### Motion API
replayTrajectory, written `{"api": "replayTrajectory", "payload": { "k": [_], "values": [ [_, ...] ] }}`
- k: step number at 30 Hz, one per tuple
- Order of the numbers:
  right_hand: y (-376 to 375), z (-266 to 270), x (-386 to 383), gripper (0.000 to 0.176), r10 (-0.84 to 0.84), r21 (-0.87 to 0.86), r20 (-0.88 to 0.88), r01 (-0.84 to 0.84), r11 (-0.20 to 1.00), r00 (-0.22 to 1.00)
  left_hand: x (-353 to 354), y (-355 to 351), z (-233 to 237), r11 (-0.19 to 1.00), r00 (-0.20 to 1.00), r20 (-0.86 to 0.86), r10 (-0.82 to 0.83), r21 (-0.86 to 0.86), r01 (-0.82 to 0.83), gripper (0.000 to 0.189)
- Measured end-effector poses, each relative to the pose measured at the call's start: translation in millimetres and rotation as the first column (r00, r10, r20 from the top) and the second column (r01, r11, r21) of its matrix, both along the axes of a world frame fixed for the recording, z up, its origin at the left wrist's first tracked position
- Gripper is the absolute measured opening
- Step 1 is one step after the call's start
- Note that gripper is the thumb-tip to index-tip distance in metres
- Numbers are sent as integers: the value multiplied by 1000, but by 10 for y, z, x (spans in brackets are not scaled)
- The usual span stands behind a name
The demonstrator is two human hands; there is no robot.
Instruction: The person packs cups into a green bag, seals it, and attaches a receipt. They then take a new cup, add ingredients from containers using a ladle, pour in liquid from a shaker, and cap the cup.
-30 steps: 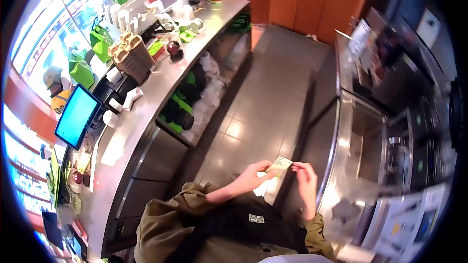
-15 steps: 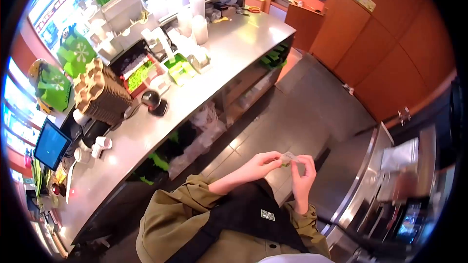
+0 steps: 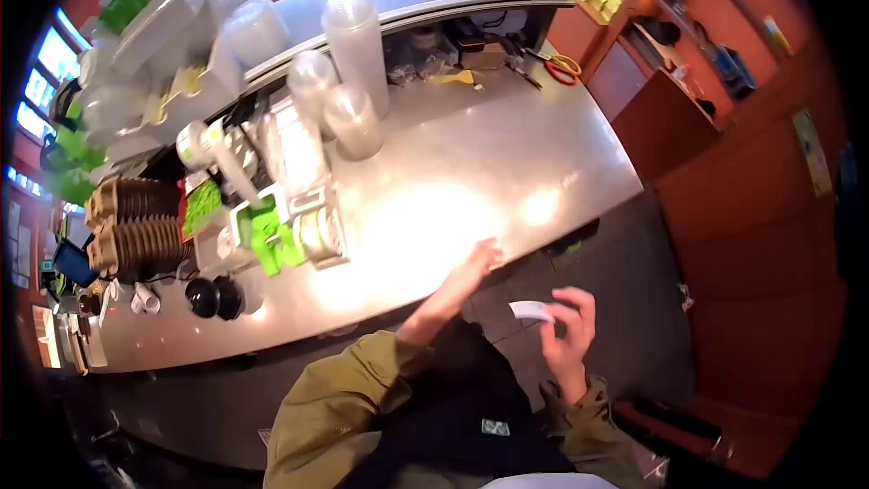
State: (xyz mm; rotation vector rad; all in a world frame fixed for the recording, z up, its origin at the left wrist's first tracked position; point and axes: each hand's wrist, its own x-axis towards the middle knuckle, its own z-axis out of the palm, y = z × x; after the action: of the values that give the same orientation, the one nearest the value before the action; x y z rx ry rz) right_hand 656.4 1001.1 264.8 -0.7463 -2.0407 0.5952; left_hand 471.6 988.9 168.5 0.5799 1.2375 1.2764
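A small white paper strip, like a sticker label (image 3: pixel 528 310), sticks out to the left from the fingers of my right hand (image 3: pixel 568 337). The thumb and fingers pinch it at its right end, above the dark floor. My left hand (image 3: pixel 466 277) reaches over the front edge of the steel counter (image 3: pixel 407 244). Its fingers are loosely bent and somewhat blurred, with nothing visible in them. The label is apart from my left hand.
Stacked clear cups (image 3: pixel 355 50) stand on the counter. To the left are a label roll holder (image 3: pixel 319 234), green packets (image 3: pixel 270 240), cardboard cup carriers (image 3: pixel 140 244) and a black round-topped object (image 3: pixel 213 297). Scissors (image 3: pixel 561 68) lie far right.
My view has turned toward the counter. Both hands were together at the small label; now they are apart, the label stays in my right hand and my left has moved to the counter edge.
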Motion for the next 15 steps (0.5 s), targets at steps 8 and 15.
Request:
{"api": "replayTrajectory", "payload": {
  "k": [8,15],
  "values": [
    [2974,-1450,-1707,26,336,-84,-364,-390,917,868,-1467,2405,-180,713,578,-430,693,297,-635,46],
    [4031,-2189,-2462,14,471,-459,-519,-697,551,714,-2869,3214,-534,604,12,-944,330,201,-771,49]
  ]
}}
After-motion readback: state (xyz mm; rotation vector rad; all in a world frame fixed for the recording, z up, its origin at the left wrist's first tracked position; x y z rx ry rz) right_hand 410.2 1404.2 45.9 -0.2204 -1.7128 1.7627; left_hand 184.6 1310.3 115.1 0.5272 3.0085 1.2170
